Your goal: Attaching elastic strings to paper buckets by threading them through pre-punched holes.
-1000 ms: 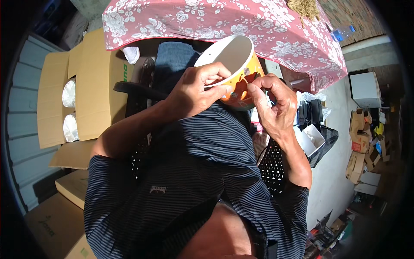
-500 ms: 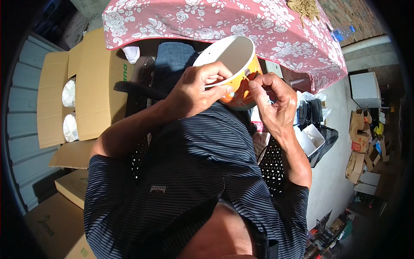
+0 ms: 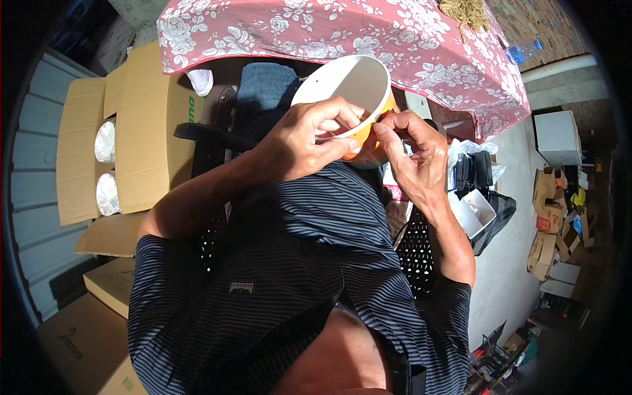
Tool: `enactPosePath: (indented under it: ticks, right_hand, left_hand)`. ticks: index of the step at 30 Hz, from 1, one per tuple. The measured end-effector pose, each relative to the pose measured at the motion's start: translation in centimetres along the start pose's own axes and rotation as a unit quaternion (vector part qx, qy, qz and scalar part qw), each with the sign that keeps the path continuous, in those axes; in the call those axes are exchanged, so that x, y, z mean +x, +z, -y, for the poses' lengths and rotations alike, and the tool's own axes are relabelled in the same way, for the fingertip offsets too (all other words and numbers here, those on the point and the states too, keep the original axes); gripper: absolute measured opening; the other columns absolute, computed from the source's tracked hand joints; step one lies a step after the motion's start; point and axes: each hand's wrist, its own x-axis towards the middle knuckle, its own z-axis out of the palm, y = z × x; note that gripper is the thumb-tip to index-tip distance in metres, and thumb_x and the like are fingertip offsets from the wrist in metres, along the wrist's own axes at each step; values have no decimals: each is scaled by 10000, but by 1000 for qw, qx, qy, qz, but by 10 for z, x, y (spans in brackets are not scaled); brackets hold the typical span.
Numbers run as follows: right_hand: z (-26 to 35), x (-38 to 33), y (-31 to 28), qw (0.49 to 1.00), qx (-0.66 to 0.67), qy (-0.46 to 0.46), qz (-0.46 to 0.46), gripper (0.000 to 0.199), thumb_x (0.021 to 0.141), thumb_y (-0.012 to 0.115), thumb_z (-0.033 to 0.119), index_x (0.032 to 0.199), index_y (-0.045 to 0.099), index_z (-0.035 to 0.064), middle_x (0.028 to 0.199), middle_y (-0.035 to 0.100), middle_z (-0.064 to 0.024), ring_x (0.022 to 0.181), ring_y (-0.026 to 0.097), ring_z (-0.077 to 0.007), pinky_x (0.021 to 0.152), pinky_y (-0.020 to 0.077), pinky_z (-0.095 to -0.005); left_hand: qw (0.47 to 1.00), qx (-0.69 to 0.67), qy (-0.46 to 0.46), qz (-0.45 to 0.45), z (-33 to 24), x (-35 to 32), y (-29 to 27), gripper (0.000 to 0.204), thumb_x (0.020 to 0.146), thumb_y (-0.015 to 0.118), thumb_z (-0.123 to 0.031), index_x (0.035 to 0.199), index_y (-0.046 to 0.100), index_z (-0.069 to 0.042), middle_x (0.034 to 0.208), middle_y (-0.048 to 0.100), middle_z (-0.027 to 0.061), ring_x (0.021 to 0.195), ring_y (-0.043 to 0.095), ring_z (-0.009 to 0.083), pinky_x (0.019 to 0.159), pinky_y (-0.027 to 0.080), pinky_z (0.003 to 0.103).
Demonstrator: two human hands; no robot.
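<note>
A round paper tub (image 3: 355, 82), white inside and orange outside, tilts above my lap with its mouth toward me. My left hand (image 3: 309, 138) is closed over its near rim, fingers inside and thumb on the outer wall. On the tub's right side, close to the rim, my right hand (image 3: 418, 155) makes a pinch with thumb and forefinger. What lies between those fingertips is too small to make out. A small dark speck shows on the tub's inner wall.
A table with a pink floral cloth (image 3: 276, 29) stands ahead, with a tan tangle of cord (image 3: 465, 13) on it. Open cardboard boxes (image 3: 148, 118) are at the left. A white box (image 3: 475, 212) and black bags sit at my right, with more cartons (image 3: 546, 204) beyond.
The tub has tipped and shifted slightly left. My left fingers reach deeper inside it, and my right fingertips have moved a little left along its outer wall, closer to the rim.
</note>
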Motion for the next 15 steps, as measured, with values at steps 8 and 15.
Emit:
enactPosePath:
  ticks: [8, 15]
  right_hand:
    - [-7, 1, 5, 1000, 6, -9, 23, 81, 896, 749, 20, 901, 702, -45, 783, 711, -110, 707, 707, -160, 643, 539, -284]
    - [-3, 1, 5, 999, 18, -1, 36, 88, 889, 759, 19, 907, 708, -50, 790, 716, -116, 697, 718, -174, 629, 560, -291]
  left_hand:
    - [994, -54, -86, -37, -2, 6, -6, 370, 1032, 609, -61, 1362, 529, 88, 1101, 712, 130, 1024, 678, 141, 901, 541, 267]
    - [982, -82, -167, 29, 0, 7, -19, 286, 998, 677, -90, 1226, 643, 79, 1082, 713, 99, 1003, 674, 137, 909, 539, 283]
